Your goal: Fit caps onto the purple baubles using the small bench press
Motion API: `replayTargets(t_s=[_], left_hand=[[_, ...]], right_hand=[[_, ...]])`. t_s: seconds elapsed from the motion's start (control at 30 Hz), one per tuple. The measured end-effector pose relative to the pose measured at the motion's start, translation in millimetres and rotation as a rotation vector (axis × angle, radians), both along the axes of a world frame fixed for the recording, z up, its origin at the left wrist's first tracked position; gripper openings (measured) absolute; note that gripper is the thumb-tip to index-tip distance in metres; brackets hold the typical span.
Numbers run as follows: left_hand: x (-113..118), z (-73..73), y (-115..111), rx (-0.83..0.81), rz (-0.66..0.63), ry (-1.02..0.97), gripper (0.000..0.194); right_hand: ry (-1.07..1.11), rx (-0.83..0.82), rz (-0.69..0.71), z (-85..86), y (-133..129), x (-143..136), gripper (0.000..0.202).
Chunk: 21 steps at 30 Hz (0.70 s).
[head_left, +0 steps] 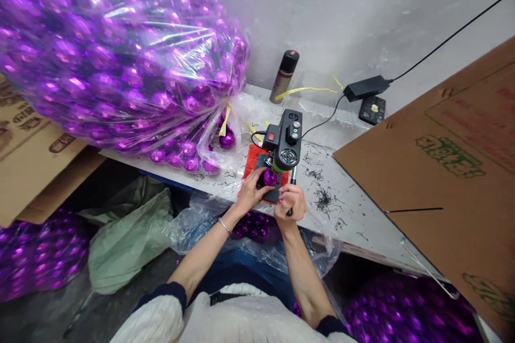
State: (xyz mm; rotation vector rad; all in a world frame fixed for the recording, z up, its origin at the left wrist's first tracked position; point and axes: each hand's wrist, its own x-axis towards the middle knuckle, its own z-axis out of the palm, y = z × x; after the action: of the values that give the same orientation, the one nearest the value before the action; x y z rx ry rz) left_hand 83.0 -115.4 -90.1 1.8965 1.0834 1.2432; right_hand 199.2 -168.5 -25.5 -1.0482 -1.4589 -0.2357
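A shiny purple ball (pixel 270 176) sits under the head of a small black bench machine (pixel 288 142) with round fan grilles. My left hand (pixel 252 191) has its thumb and fingers closed around the ball's left side. To the right, my right hand (pixel 291 201) wraps round the machine's lever handle (pixel 293 174), whose dark end pokes out below the fist. The machine's dark base plate (pixel 274 194) rests on a red sheet (pixel 251 158). Another purple ball (pixel 227 138) lies at the mouth of the large bag.
A huge clear bag of purple balls (pixel 132 59) fills the left. A spray can (pixel 284 76) and a power adapter (pixel 366 88) are at the back. Small black bits (pixel 323 199) litter the white table (pixel 354 225). A cardboard box (pixel 442 161) stands right; plastic-lined balls (pixel 252 225) sit below the edge.
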Motion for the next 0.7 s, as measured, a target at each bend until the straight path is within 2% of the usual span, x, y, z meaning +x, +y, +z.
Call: replayTargets(t_s=[0.13, 0.2, 0.27, 0.4, 0.47, 0.53, 0.63, 0.7], left_hand=[[0.0, -4.1, 0.9, 0.004, 0.003, 0.007, 0.052], [0.8, -6.4, 2.2, 0.009, 0.007, 0.002, 0.053], [2.1, -7.5, 4.3, 0.009, 0.012, -0.007, 0.054], [1.3, -4.0, 2.2, 0.040, 0.040, -0.019, 0.057], [-4.8, -1.9, -11.2, 0.093, 0.085, 0.003, 0.060], [-15.0, -3.0, -36.6, 0.160, 0.099, 0.066, 0.064], [-31.0, -12.7, -85.0, 0.244, 0.010, 0.215, 0.068], [-37.1, -19.9, -106.9, 0.279, -0.033, 0.286, 0.072]], right_hand=[[-0.082, 0.058, 0.002, -3.9, 2.4, 0.1, 0.025], [-0.100, 0.080, 0.001, -0.3, 3.3, -1.0, 0.027], [-0.042, 0.052, -0.022, 11.0, 2.9, -2.9, 0.028], [0.114, -0.057, -0.028, 50.4, -0.1, -6.3, 0.029], [0.150, -0.111, -0.005, 66.5, -1.4, -6.6, 0.031], [0.152, -0.132, 0.014, 73.2, -2.4, -6.4, 0.032], [0.114, -0.119, 0.016, 67.2, -4.0, -6.3, 0.030], [0.094, -0.103, 0.011, 59.1, -4.8, -6.6, 0.029]])
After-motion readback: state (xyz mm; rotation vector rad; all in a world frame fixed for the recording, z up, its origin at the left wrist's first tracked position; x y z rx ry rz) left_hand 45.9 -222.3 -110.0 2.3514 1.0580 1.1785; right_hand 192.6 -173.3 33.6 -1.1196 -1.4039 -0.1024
